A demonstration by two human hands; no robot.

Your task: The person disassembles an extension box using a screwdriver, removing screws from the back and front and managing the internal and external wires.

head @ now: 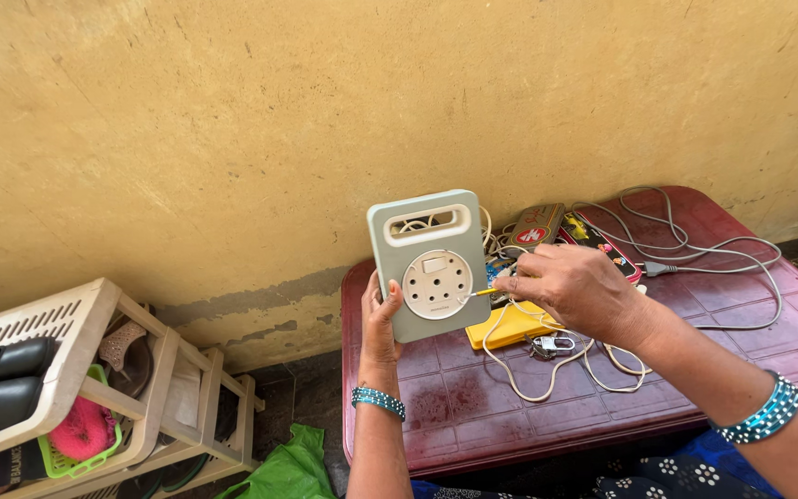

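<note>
Gripping the lower left edge of an upright grey extension box [429,263], the left hand [380,323] hides that corner behind its closed fingers. Pale grey, the box has a handle slot on top and a round dial of socket holes. Right of it, the right hand [576,288] pinches a thin yellow tool [483,292]; its tip is hard to make out against the dial.
</note>
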